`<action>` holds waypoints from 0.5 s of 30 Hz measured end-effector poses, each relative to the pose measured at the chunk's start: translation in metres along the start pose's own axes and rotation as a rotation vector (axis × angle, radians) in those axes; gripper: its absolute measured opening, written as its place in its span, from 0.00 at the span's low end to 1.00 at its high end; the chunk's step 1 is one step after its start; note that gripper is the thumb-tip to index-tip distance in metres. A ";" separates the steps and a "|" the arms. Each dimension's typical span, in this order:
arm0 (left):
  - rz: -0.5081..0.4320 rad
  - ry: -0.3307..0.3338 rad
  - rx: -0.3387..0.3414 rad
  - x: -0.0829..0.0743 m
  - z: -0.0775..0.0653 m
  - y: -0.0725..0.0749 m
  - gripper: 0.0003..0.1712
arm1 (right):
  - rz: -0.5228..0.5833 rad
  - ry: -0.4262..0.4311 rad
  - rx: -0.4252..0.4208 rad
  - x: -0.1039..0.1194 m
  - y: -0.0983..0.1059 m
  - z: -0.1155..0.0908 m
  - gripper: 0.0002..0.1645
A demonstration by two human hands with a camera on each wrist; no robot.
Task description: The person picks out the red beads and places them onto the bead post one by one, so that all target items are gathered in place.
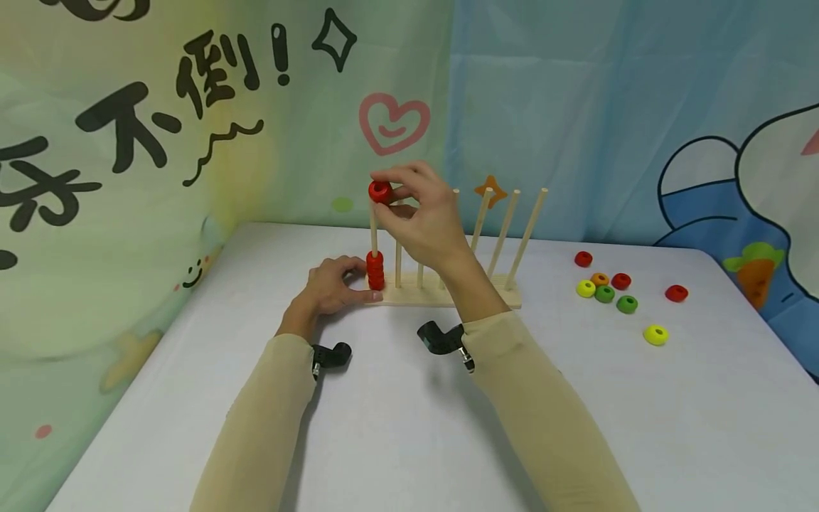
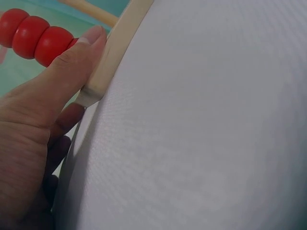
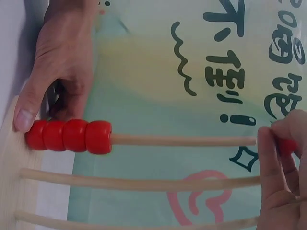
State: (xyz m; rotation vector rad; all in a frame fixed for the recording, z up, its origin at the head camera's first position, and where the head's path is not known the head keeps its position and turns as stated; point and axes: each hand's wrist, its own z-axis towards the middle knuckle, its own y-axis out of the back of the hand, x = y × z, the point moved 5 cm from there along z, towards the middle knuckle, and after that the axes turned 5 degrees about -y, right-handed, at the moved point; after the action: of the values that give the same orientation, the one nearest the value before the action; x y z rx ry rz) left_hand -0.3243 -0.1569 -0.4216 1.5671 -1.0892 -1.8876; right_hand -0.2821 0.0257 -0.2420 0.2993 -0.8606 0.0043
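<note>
A wooden peg rack [image 1: 409,297] stands on the table with several upright rods. Several red beads [image 3: 69,136] are stacked at the bottom of its leftmost rod [image 3: 182,139]. My left hand [image 1: 329,286] grips the rack's left end, with the thumb [image 2: 91,43] on the base beside the lowest bead and the fingers partly hidden. Between thumb and fingers, my right hand [image 1: 425,213] pinches one red bead [image 1: 380,191] at the top of that same rod. In the right wrist view, this bead is mostly hidden by the fingers, just past the rod's tip.
Loose beads lie right of the rack on the white table [image 1: 397,427]: red [image 1: 676,293], green [image 1: 627,304], yellow [image 1: 655,335] and orange [image 1: 599,279]. A printed cloth backdrop [image 1: 550,85] hangs behind the table. Each wrist carries a small black camera [image 1: 440,338].
</note>
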 end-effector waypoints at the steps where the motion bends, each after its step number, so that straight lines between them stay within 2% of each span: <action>1: 0.001 -0.006 -0.006 0.000 0.000 0.001 0.34 | -0.013 0.000 -0.002 -0.001 -0.001 0.001 0.19; 8: -0.005 -0.017 0.006 0.000 -0.002 -0.003 0.34 | -0.135 -0.022 0.009 -0.006 -0.005 0.001 0.19; 11: 0.009 -0.018 0.002 0.000 -0.002 -0.004 0.33 | -0.201 -0.007 0.014 -0.008 -0.007 0.001 0.19; 15: 0.011 -0.022 -0.010 0.000 -0.002 0.000 0.33 | -0.231 0.023 -0.017 -0.005 -0.008 0.004 0.20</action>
State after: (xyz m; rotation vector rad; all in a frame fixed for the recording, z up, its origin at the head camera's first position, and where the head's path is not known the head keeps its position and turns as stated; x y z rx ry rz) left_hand -0.3224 -0.1572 -0.4222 1.5350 -1.0933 -1.9051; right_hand -0.2873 0.0176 -0.2453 0.3805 -0.7987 -0.2134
